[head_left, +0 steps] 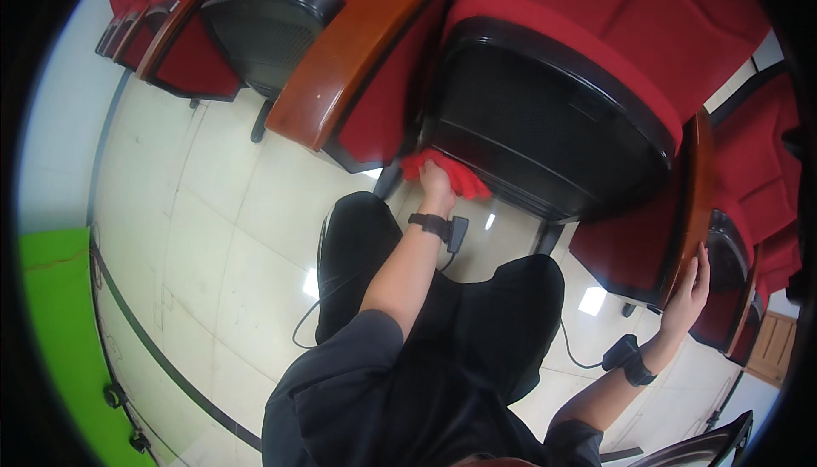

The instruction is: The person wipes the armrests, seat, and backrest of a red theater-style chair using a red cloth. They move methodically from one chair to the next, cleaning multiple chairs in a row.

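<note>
A bright red cloth (pixel 466 179) is bunched in my left hand (pixel 436 179), whose fingers are partly hidden by it. The cloth lies against the lower left edge of a black plastic seat underside (pixel 545 110), tipped up on a red auditorium chair. My right hand (pixel 691 293) rests on the front end of the chair's right wooden armrest (pixel 698 186), fingers stretched out along it and holding nothing. Dark bands with small black boxes and cables are strapped to both my wrists.
Another wooden armrest (pixel 328 84) juts out left of the seat. More red chairs (pixel 281 33) continue on both sides. Pale floor tiles (pixel 230 212) lie below, with a green mat (pixel 59 331) at the left. A cable loops beside each of my bent knees.
</note>
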The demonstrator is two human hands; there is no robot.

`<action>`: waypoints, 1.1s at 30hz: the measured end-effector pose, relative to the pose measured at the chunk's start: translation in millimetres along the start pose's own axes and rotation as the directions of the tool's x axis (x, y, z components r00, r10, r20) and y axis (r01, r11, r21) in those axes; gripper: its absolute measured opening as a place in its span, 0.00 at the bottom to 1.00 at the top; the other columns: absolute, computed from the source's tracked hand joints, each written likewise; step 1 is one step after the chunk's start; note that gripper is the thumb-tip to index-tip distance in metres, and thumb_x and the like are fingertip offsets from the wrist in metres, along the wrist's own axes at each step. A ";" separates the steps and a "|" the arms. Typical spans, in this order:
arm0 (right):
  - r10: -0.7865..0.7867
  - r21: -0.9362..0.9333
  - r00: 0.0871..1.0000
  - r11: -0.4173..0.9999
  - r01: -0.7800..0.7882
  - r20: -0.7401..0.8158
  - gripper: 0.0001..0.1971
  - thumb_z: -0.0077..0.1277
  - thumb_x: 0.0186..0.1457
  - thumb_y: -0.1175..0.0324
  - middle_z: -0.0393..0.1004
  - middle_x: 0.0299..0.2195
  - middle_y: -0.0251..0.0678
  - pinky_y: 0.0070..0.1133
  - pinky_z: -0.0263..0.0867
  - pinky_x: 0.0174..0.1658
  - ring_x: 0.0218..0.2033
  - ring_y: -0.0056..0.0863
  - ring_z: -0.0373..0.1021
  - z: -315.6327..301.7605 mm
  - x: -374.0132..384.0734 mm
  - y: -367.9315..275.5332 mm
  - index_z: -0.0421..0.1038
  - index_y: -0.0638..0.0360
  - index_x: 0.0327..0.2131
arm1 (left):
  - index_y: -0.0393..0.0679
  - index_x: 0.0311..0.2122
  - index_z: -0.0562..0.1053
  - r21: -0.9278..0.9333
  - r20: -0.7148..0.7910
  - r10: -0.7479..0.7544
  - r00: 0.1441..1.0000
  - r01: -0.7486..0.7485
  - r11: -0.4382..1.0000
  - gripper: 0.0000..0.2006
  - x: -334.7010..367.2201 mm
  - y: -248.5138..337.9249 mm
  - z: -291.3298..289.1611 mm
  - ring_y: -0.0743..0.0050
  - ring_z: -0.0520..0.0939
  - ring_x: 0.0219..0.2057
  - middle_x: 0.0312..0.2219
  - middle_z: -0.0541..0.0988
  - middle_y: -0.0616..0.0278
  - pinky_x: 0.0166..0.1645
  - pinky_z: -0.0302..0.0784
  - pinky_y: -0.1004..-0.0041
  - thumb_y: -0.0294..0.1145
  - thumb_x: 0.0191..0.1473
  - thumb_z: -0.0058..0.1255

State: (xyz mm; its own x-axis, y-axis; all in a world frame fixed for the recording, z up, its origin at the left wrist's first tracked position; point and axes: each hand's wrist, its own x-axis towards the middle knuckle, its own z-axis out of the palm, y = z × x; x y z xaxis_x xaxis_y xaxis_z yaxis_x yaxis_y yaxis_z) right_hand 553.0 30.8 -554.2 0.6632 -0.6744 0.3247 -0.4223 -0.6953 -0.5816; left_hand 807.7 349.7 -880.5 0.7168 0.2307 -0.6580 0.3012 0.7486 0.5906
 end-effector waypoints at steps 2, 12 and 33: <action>-0.017 -0.022 1.000 1.000 0.017 -0.005 0.24 0.44 0.71 0.55 0.72 0.61 0.45 0.29 0.57 0.67 0.63 0.39 0.66 0.4 0.2 0.3 0.71 0.60 0.60 | 0.35 0.53 0.67 0.189 0.015 0.173 0.985 -0.173 0.967 0.22 -37.4 16.7 28.5 0.58 0.77 0.51 0.50 0.75 0.52 0.61 0.69 0.62 0.45 0.73 0.32; -0.020 -0.040 1.000 0.999 0.020 -0.013 0.23 0.46 0.70 0.55 0.71 0.61 0.46 0.29 0.59 0.65 0.63 0.39 0.67 -1.1 -0.2 -2.5 0.71 0.59 0.60 | 0.25 0.70 0.46 0.420 0.780 0.592 0.201 -0.871 -0.257 0.39 -173.1 91.0 151.7 0.16 0.56 0.64 0.61 0.57 0.18 0.70 0.48 0.43 0.38 0.63 0.47; 0.037 -0.058 0.998 0.998 -0.039 -0.042 0.22 0.45 0.70 0.58 0.70 0.61 0.49 0.30 0.61 0.64 0.62 0.42 0.68 -0.4 -5.5 -15.3 0.72 0.60 0.59 | 0.50 0.45 0.81 -0.312 0.911 0.129 -0.392 -0.859 -0.406 0.14 -226.6 -41.2 159.8 0.46 0.68 0.65 0.55 0.76 0.50 0.57 0.70 0.48 0.33 0.54 0.50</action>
State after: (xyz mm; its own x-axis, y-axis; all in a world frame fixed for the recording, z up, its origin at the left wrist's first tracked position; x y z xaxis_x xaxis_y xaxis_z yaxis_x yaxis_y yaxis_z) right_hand 555.5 45.0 -546.8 0.6205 -0.7094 0.3342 -0.4829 -0.6815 -0.5500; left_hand 733.3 167.2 -681.1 0.3310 -0.5599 0.7596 -0.9342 -0.3082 0.1798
